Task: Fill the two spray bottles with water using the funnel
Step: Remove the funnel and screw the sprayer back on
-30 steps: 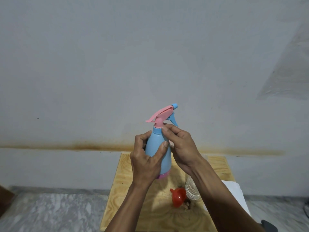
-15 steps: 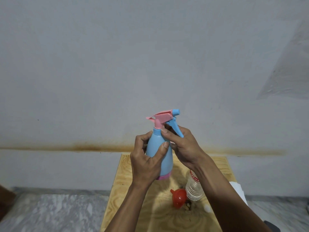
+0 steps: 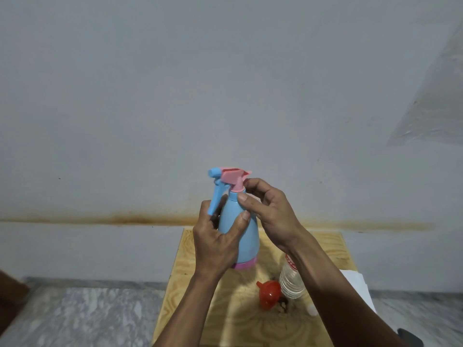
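Gripping the light-blue spray bottle (image 3: pixel 241 236) around its belly, left hand (image 3: pixel 215 244) curled, thumb pressed on the near side, fingers wrapped round the far side. Held upright above the far left part of the plywood table (image 3: pixel 198 309), pink base band clear of the wood. Pink spray head (image 3: pixel 233 180) on top, blue nozzle pointing left, blue trigger (image 3: pixel 216 199) hanging down on the left just in front of the left fingers. Right hand (image 3: pixel 271 216) at the neck, thumb and forefinger pinching the pink collar below the head, other fingers loosely bent beside it.

Lower right on the table: a red funnel (image 3: pixel 269 294) lying tilted, spout toward the left, just beside a clear ribbed plastic bottle (image 3: pixel 292 281) with a red-and-white label, partly hidden behind the right forearm. Whether the two touch, cannot tell. A small white cap-like piece (image 3: pixel 313 310) near the right forearm, too blurred to identify. White sheet of paper (image 3: pixel 355 284) at the right edge of the table. Grey wall (image 3: pixel 225 83) behind, with a rusty brown stain line (image 3: pixel 100 219) running left to right. Marbled grey floor (image 3: pixel 87 314) to the left of the table. Only one spray bottle in view.
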